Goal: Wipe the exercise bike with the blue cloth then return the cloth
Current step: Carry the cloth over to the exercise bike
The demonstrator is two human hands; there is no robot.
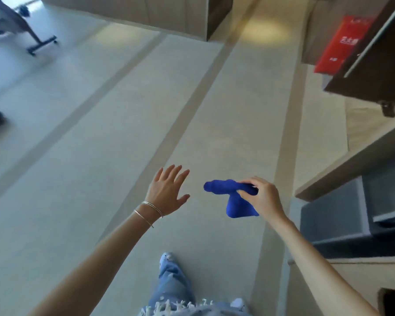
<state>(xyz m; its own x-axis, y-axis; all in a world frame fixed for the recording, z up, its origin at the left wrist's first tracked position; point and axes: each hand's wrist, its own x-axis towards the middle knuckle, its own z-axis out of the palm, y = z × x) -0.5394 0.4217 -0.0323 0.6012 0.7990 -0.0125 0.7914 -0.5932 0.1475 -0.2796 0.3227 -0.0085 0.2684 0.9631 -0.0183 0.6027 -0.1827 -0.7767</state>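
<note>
With the right hand (263, 197) pinching the bunched blue cloth (232, 197) at lower centre and the left hand (168, 190) spread empty, that loose pinch could drop it before reaching the exercise bike (16, 26) at upper left.

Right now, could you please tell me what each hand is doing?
Left hand: open, fingers spread, holding nothing.
Right hand: closed in a grip on the bunched blue cloth.
</note>
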